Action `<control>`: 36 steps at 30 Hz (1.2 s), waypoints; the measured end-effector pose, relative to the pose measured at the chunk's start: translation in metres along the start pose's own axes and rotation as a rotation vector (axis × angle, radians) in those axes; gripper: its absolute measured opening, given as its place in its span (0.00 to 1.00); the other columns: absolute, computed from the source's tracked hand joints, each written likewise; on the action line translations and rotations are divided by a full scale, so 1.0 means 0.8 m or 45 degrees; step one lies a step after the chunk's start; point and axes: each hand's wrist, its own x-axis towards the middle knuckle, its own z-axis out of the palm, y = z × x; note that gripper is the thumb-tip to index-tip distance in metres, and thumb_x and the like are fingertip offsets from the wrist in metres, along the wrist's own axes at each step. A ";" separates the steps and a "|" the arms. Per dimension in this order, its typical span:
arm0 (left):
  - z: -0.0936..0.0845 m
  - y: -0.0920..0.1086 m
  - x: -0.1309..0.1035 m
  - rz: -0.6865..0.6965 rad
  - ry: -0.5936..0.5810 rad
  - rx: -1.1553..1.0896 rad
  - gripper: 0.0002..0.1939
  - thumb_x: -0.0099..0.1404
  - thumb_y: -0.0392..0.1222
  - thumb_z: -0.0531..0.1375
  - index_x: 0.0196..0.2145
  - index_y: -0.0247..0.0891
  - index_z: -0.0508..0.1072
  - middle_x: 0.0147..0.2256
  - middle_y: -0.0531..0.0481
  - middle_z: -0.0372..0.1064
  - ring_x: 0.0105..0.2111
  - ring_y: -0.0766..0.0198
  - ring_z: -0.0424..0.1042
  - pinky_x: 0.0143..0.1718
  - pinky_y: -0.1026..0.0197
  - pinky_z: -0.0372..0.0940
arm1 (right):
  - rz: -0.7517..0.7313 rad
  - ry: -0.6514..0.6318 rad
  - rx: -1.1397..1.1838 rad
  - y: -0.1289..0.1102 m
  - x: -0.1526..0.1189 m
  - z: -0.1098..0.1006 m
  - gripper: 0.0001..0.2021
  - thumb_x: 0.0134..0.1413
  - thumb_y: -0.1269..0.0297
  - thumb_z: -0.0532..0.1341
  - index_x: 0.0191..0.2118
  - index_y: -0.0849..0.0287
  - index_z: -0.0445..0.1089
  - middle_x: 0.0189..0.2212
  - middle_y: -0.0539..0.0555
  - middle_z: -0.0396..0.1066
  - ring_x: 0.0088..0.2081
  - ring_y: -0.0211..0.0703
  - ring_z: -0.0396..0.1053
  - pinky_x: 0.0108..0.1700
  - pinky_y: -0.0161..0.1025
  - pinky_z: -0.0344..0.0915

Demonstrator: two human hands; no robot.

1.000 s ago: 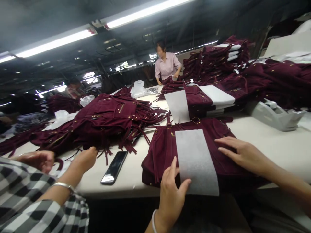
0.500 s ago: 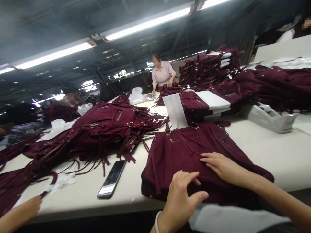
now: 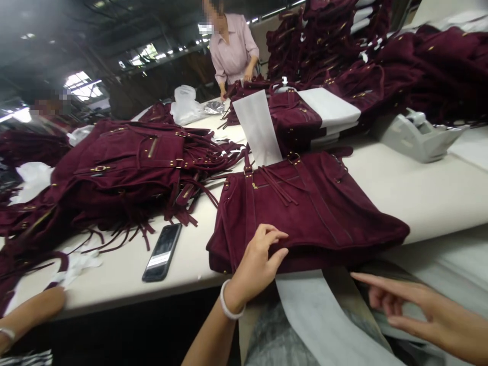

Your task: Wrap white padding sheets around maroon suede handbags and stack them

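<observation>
A burgundy handbag (image 3: 282, 213) with gold buckles and a tassel lies flat at the table's front edge. A white paper sheet (image 3: 257, 129) stands up out of its top. My left hand (image 3: 263, 256), with a pale band at the wrist, is over the bag's lower front; its fingers are bent and apart, holding nothing. Below the table edge, my right hand (image 3: 412, 307) has its index finger stretched out and the others curled, with nothing visible in it. Between my hands a long pale sheet (image 3: 324, 315) hangs down from the bag's lower edge.
A phone (image 3: 162, 252) lies left of the bag, beside piled burgundy bags (image 3: 125, 173). A grey tape dispenser (image 3: 415, 134) stands at right. More bags are stacked behind. Another person's hand (image 3: 38, 307) is at lower left; a person in pink (image 3: 234, 48) stands across the table.
My right hand has come off the bag and moved down and right, below the table edge. My left hand has shifted slightly left and up. The view has tilted down.
</observation>
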 end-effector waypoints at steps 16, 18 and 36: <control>0.018 -0.025 -0.008 0.464 -0.187 0.745 0.24 0.73 0.31 0.47 0.64 0.40 0.58 0.60 0.47 0.63 0.63 0.61 0.58 0.64 0.52 0.58 | -0.823 0.485 -0.123 -0.059 0.064 0.066 0.19 0.64 0.66 0.53 0.56 0.44 0.71 0.27 0.51 0.68 0.26 0.37 0.68 0.29 0.33 0.64; 0.026 -0.036 -0.015 0.621 -0.131 0.843 0.23 0.73 0.31 0.47 0.64 0.35 0.57 0.60 0.42 0.62 0.64 0.57 0.56 0.63 0.51 0.59 | -0.807 0.602 -0.173 -0.073 0.077 0.051 0.19 0.63 0.68 0.54 0.56 0.43 0.71 0.32 0.53 0.72 0.32 0.40 0.71 0.35 0.35 0.67; -0.022 0.003 0.000 -0.054 -0.108 -0.144 0.12 0.70 0.43 0.53 0.46 0.38 0.72 0.39 0.47 0.75 0.37 0.60 0.73 0.39 0.63 0.65 | -0.049 -0.036 0.497 -0.110 0.224 0.007 0.26 0.55 0.40 0.57 0.27 0.63 0.70 0.20 0.48 0.66 0.22 0.36 0.59 0.26 0.34 0.54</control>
